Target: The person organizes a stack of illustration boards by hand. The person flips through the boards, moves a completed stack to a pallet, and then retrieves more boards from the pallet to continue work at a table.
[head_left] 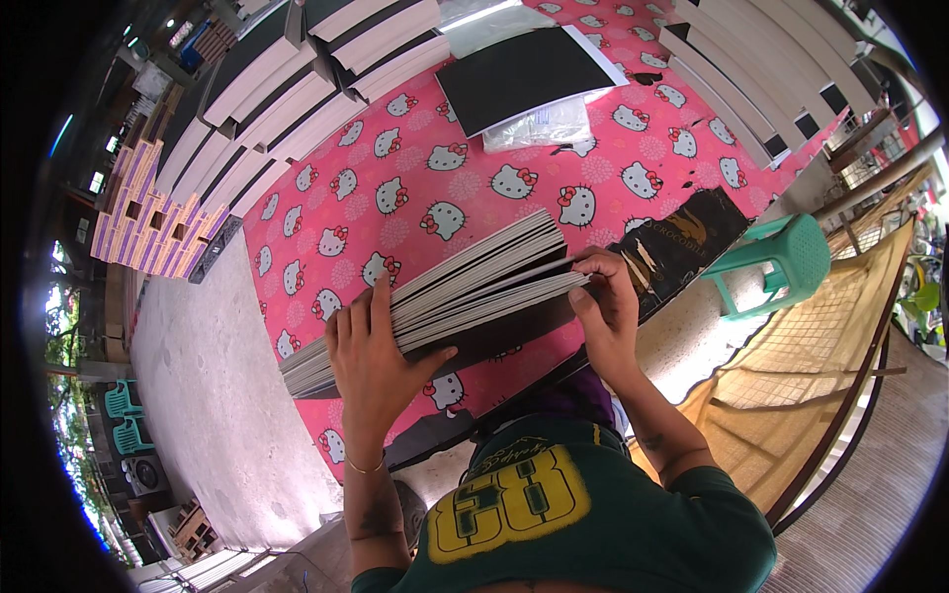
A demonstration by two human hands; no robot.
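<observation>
A thick stack of thin black-faced sheets with pale edges [474, 282] stands tilted on the pink patterned table cover, in front of me. My left hand [374, 351] grips it left of its middle, fingers laid across the pale edges and thumb on the black face. At the stack's right end, my right hand [611, 296] pinches a few sheets between thumb and fingers. A gap shows there between the sheets. Farther back, a large black sheet [529, 77] lies flat on white sheets and clear plastic wrapping [539, 128].
Tall piles of pale-edged sheets stand at the far left [257, 109] and far right [756, 74]. A worn black box [682, 242] lies along the table's right edge, beside a green plastic stool [776, 262]. Yellowish netting [791, 356] hangs over a frame at right.
</observation>
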